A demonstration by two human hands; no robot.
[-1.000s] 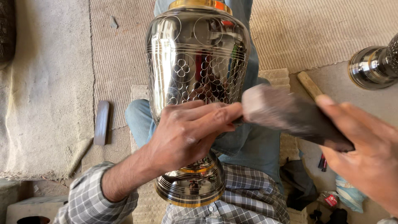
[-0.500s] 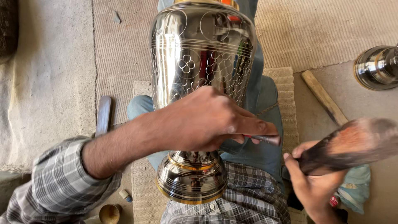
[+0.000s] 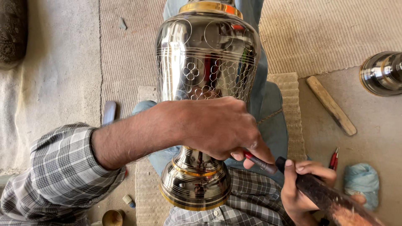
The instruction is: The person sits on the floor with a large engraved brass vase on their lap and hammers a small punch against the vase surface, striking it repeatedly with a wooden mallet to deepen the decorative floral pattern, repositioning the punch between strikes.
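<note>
We find one large polished metal vase (image 3: 205, 62) lying across the person's lap at frame centre, neck toward 12 o'clock, foot toward 6 o'clock.

Left hand (image 3: 213, 127): laid over the vase's lower body, fingers curled and pinching one thin dark punch (image 3: 261, 164), its tip aimed toward 10 o'clock and hidden under the fingers.

Right hand (image 3: 299, 186): at 4 o'clock, closed around one dark wooden mallet (image 3: 331, 199), its head close to the punch's rear end.

Handling, in our judgement: the vase looks rigid, fairly heavy, and slippery on its mirror finish; the engraved wall would mark or dent easily. Best hold is the narrow stem above the foot, with the lap as support.

Count of other items: one second metal vessel (image 3: 382, 73) at 3 o'clock, one wooden stick (image 3: 331, 105), two red pens (image 3: 333, 158), one blue cloth (image 3: 362, 182).
</note>
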